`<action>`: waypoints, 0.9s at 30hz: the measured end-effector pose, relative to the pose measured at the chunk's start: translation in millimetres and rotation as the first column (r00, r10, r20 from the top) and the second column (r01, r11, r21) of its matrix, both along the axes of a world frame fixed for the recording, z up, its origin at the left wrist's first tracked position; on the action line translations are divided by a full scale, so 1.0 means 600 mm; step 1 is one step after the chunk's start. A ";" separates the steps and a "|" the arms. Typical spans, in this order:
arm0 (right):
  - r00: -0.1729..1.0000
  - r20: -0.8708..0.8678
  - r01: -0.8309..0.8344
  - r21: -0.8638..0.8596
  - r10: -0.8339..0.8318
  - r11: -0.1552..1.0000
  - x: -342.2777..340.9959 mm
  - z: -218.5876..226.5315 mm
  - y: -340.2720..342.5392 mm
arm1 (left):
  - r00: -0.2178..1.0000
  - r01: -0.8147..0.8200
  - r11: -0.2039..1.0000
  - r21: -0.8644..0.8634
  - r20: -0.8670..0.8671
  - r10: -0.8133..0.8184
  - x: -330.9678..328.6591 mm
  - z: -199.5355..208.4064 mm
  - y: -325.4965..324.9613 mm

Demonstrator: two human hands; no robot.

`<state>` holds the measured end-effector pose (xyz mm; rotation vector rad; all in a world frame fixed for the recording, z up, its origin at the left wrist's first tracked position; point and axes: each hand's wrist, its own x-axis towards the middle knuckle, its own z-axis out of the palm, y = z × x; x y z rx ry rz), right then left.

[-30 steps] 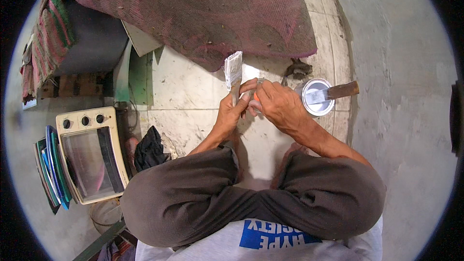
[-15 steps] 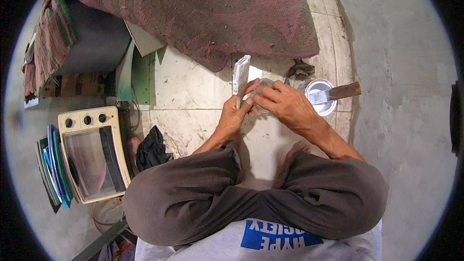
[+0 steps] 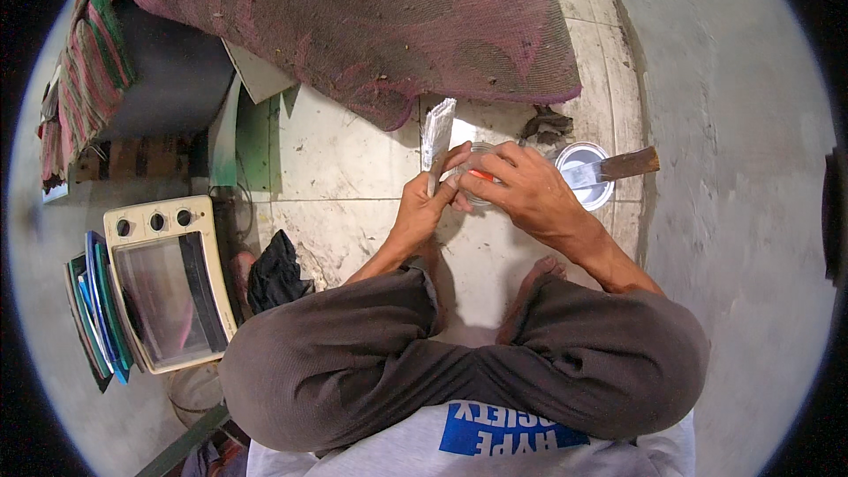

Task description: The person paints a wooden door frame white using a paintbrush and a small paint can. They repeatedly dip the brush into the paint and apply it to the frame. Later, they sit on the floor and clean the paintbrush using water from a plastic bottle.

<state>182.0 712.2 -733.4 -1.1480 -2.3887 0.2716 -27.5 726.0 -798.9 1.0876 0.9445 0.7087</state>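
Note:
My left hand (image 3: 426, 200) is closed on a flat whitish-silver strip (image 3: 437, 131) that sticks up past the fingers; whether it is a brush or a folded sheet I cannot make out. Between my hands is a clear round jar (image 3: 480, 149), partly hidden by fingers. My right hand (image 3: 527, 193) curls over the jar from the right, its fingertips close to those of the left. A bit of orange (image 3: 481, 175) shows under the right fingers. Just right of that hand stands a white paint can (image 3: 608, 197), with a wooden-handled scraper (image 3: 632, 164) lying across its rim.
A worn purple-brown mat (image 3: 371, 26) covers the far floor. A dark crumpled rag (image 3: 546, 125) lies beyond the can. At left are a cream toaster oven (image 3: 212, 274), a black cloth (image 3: 276, 272) and a striped cloth (image 3: 88, 97). A grey wall (image 3: 733, 212) rises at right.
The right fingers have shifted slightly over the jar, and a bit of orange now shows beneath them. The strip stays in my left hand; the can and scraper have not moved.

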 end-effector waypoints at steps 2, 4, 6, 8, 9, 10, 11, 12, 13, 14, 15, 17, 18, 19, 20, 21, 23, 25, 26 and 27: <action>0.987 -0.157 -0.032 -0.023 0.028 0.999 0.013 0.005 -0.004 | 0.999 0.006 1.000 -0.006 -0.033 -0.007 -0.002 0.000 0.001; 0.962 -0.273 -0.031 -0.100 0.003 0.994 0.031 0.004 -0.013 | 1.000 -0.010 1.000 -0.005 0.009 0.010 -0.002 0.000 -0.002; 0.896 -0.442 -0.194 -0.475 -0.042 0.858 0.053 -0.007 -0.041 | 0.999 -0.023 1.000 -0.006 0.032 0.023 -0.003 0.000 -0.002; 0.875 -0.449 -0.293 -0.790 -0.182 0.538 0.061 -0.043 -0.078 | 0.999 -0.012 1.000 -0.017 0.036 0.012 -0.003 0.000 -0.003; 0.871 -0.420 -0.318 -0.878 -0.256 0.359 0.050 -0.075 -0.096 | 0.999 -0.016 1.000 -0.025 0.031 0.017 -0.003 0.001 -0.004; 0.886 -0.393 -0.268 -0.866 -0.244 0.423 0.041 -0.109 -0.115 | 0.999 -0.019 0.999 -0.030 0.030 0.020 -0.003 0.000 -0.003; 0.897 -0.386 -0.237 -0.832 -0.217 0.502 0.030 -0.144 -0.135 | 0.999 -0.024 0.999 -0.037 0.027 0.025 -0.003 0.000 -0.003; 0.932 -0.308 -0.167 -0.833 -0.191 0.528 0.021 -0.177 -0.153 | 0.999 -0.018 0.999 -0.031 0.030 0.018 -0.003 0.000 -0.004; 0.916 -0.358 -0.164 -0.744 -0.180 0.648 0.014 -0.207 -0.168 | 0.999 -0.013 1.000 -0.025 0.031 0.013 -0.003 0.000 -0.004; 0.924 -0.341 -0.121 -0.691 -0.174 0.713 0.006 -0.233 -0.182 | 1.000 -0.009 1.000 -0.020 0.028 0.009 -0.005 0.000 -0.004; 0.944 -0.279 -0.059 -0.668 -0.176 0.742 0.001 -0.251 -0.192 | 1.000 -0.004 1.000 -0.010 0.021 0.005 -0.006 0.001 -0.004; 0.970 -0.189 -0.005 -0.650 -0.155 0.759 0.003 -0.273 -0.199 | 1.000 0.010 1.000 0.008 0.013 -0.010 -0.007 0.001 -0.004; 0.982 -0.116 0.037 -0.653 -0.148 0.757 0.006 -0.274 -0.199 | 1.000 0.008 1.000 0.001 0.019 -0.008 -0.007 0.001 -0.003; 0.984 -0.093 0.060 -0.618 -0.149 0.784 0.011 -0.269 -0.198 | 1.000 0.005 1.000 -0.006 0.024 -0.005 -0.008 0.001 -0.003; 0.986 -0.071 0.082 -0.583 -0.150 0.809 0.014 -0.261 -0.195 | 1.000 0.003 1.000 -0.024 0.022 -0.002 -0.008 0.001 -0.003; 0.991 -0.004 0.107 -0.559 -0.132 0.822 0.015 -0.250 -0.192 | 1.000 0.008 1.000 -0.007 0.021 -0.008 -0.009 0.001 -0.002; 0.975 -0.069 0.130 -0.588 -0.210 0.798 0.012 -0.222 -0.190 | 1.000 0.020 1.000 0.008 0.004 -0.020 -0.011 0.001 -0.003; 0.936 -0.138 0.209 -0.518 -0.323 0.830 -0.001 -0.197 -0.184 | 1.000 0.000 1.000 -0.017 -0.012 -0.001 -0.014 0.001 -0.005; 0.894 -0.205 0.284 -0.425 -0.397 0.859 -0.010 -0.189 -0.178 | 1.000 -0.007 0.999 -0.031 -0.021 0.006 -0.014 0.001 -0.006; 0.842 -0.278 0.366 -0.334 -0.462 0.868 -0.021 -0.183 -0.172 | 1.000 -0.012 0.999 -0.031 -0.028 0.011 -0.015 0.000 -0.006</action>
